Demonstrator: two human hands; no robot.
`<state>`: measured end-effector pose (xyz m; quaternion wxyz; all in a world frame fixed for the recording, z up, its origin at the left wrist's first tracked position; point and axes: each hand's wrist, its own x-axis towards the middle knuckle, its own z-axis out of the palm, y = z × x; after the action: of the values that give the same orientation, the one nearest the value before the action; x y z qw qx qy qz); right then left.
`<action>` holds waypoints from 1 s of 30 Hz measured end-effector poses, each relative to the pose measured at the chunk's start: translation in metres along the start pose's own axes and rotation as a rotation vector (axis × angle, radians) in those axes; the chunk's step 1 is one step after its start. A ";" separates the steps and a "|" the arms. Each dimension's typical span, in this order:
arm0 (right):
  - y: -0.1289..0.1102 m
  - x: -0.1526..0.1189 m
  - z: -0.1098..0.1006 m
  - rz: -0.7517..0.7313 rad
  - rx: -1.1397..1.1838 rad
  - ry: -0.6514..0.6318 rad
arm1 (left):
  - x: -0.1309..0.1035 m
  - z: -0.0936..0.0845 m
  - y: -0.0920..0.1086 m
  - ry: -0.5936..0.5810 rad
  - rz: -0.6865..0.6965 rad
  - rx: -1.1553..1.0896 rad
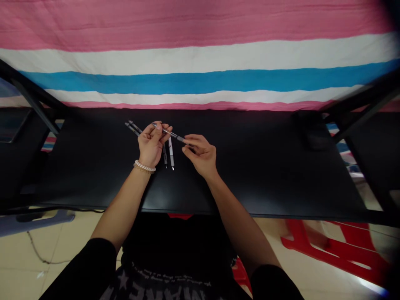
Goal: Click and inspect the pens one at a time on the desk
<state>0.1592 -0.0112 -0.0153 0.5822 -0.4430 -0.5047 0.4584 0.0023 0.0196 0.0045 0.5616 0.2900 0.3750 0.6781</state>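
Your left grip (151, 146) pinches one end of the dark-and-silver pen (175, 135), your right grip (203, 155) has the other; it slants from ten to four o'clock above the desk (265, 179). Risk: uneven pull or twist between the two ends, and it slips or kicks loose. If any part is loose, it could drop; can't tell if one is. White pen (171, 154) and black pen (165, 155) lie close by at your left grip's four to five o'clock, two pens (133, 127) at ten; dipping that wrist could knock or roll them.
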 end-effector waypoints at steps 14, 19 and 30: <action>0.000 0.001 -0.001 0.063 -0.003 0.015 | 0.003 -0.003 0.000 0.020 0.018 0.015; -0.003 0.000 -0.002 0.028 -0.022 0.088 | 0.014 -0.017 0.004 0.124 0.084 0.002; 0.000 -0.007 0.004 0.037 -0.041 0.118 | -0.003 0.002 -0.008 0.023 -0.087 -0.018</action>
<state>0.1550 -0.0174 -0.0162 0.5932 -0.4902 -0.4706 0.4317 0.0084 0.0181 -0.0008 0.5889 0.2604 0.3877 0.6596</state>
